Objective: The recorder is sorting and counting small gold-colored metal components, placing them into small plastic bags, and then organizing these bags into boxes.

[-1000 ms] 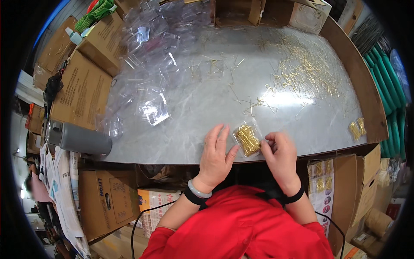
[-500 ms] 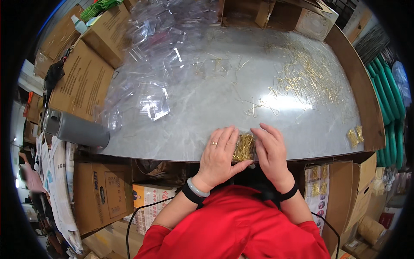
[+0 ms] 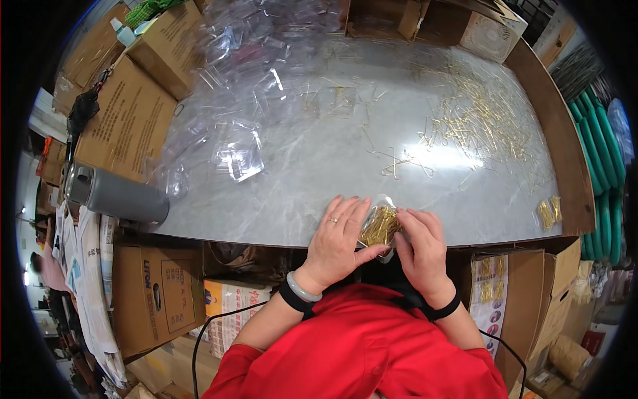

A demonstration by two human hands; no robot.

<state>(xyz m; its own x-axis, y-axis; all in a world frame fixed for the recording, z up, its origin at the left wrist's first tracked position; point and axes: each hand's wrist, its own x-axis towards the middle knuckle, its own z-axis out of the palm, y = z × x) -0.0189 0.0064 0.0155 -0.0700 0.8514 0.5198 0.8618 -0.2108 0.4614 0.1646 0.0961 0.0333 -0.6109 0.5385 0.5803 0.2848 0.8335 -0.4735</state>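
At the table's front edge, a small clear plastic case (image 3: 384,201) packed with gold wire hooks (image 3: 380,226) lies between my hands. My left hand (image 3: 335,243), with a ring, holds the left side of the case, its thumb along the near edge. On the right side, my right hand (image 3: 423,251) grips the case with bent fingers. The underside of the case is hidden. A loose pile of gold wire hooks (image 3: 475,120) spreads over the right part of the grey table (image 3: 299,199).
Many empty clear plastic cases (image 3: 239,153) are heaped at the left. A grey bottle (image 3: 123,195) lies by a cardboard box (image 3: 123,123). Two filled gold packs (image 3: 549,211) sit at the right edge, beside a cardboard wall (image 3: 565,133). Open boxes (image 3: 382,18) stand at the back.
The case has tilted between my hands, and its clear far end now shows. My right fingers have bent inward onto it, where they were straighter before.
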